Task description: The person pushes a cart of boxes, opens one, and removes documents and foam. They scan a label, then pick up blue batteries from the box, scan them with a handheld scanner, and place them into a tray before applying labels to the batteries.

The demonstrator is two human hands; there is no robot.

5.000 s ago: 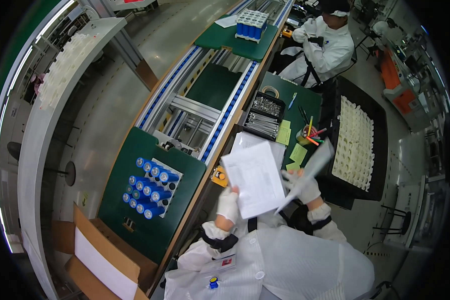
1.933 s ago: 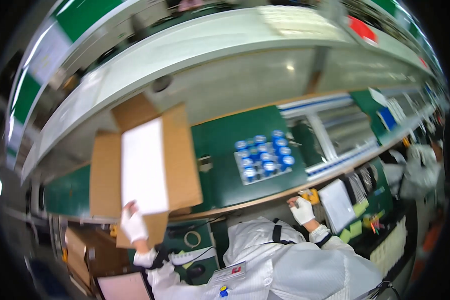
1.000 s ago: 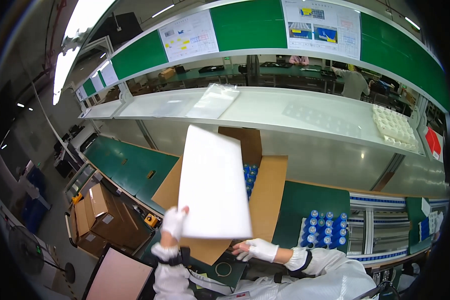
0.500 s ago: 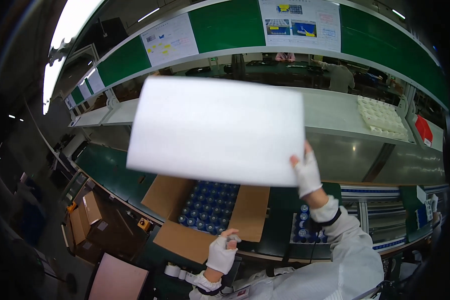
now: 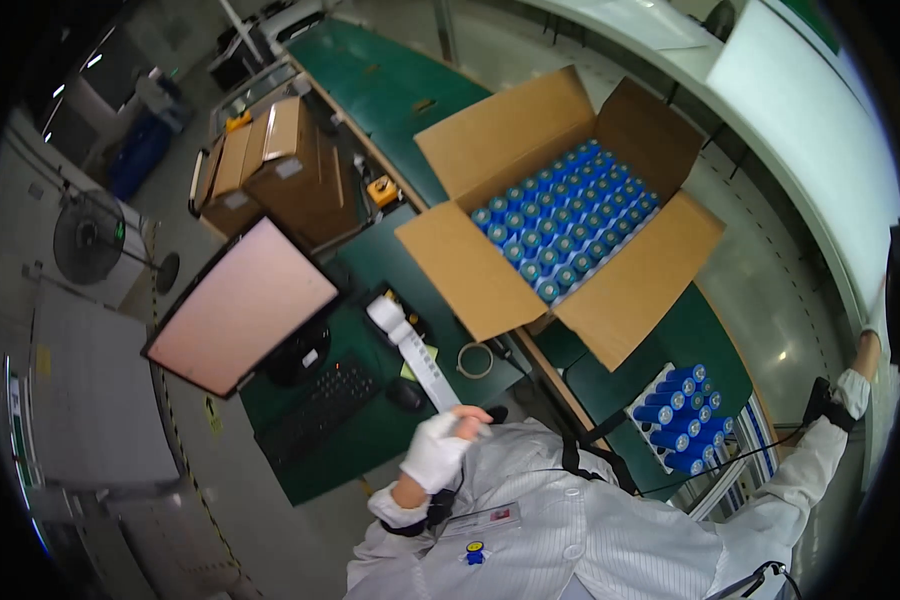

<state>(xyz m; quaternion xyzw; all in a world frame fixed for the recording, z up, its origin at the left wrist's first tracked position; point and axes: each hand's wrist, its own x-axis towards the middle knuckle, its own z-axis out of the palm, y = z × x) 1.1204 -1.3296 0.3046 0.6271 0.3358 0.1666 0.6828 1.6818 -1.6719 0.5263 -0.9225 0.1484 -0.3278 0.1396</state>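
Note:
At the far right, my right hand (image 5: 876,305), in a white fingerless glove, grips a large white foam sheet (image 5: 805,110) by its edge; the dark rim hides most of the fingers. My left hand (image 5: 438,455), gloved alike, is in front of my chest with its fingers curled closed. What they hold, if anything, is hidden. A strip of white labels (image 5: 425,370) runs from its roll up to those fingertips; whether they touch it I cannot tell. Ahead stands an open cardboard box (image 5: 490,290) with rows of upright blue cylindrical battery cells (image 5: 570,220).
More blue cells (image 5: 685,415) stand in a white tray on the green bench at the right. To the left are a monitor (image 5: 245,305), a keyboard (image 5: 320,410), a mouse (image 5: 404,394) and a tape ring (image 5: 475,360). Cardboard boxes (image 5: 285,180) stand beyond the monitor.
My view has swung left and down. The white foam sheet, earlier raised in front of me, is now at the far right with my right hand. My left hand stays curled near my body.

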